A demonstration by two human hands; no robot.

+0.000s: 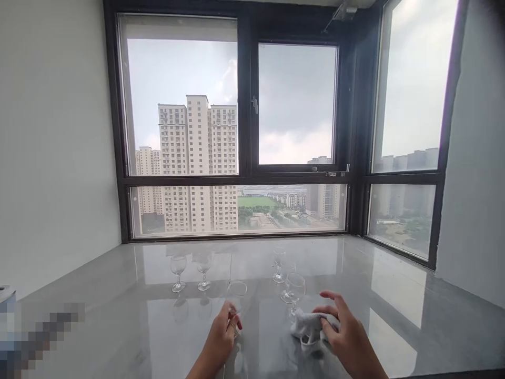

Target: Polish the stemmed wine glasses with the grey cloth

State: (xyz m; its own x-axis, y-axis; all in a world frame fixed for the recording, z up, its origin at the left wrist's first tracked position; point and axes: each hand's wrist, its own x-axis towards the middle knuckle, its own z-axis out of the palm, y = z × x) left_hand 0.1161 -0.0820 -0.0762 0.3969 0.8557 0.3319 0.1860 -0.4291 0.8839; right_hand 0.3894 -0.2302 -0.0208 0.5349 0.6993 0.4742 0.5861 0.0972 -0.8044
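Hands (222,332) with stemmed glass (238,293) left, cloth (306,326) right

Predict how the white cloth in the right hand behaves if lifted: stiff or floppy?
Likely floppy: the white cloth bunches into soft folds at the right hand. Probably light, as it looks thin. Loose parts might sag and brush the nearest stemmed glass.

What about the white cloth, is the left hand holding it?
No, the white cloth is in the right hand, while the left hand holds a stemmed glass.
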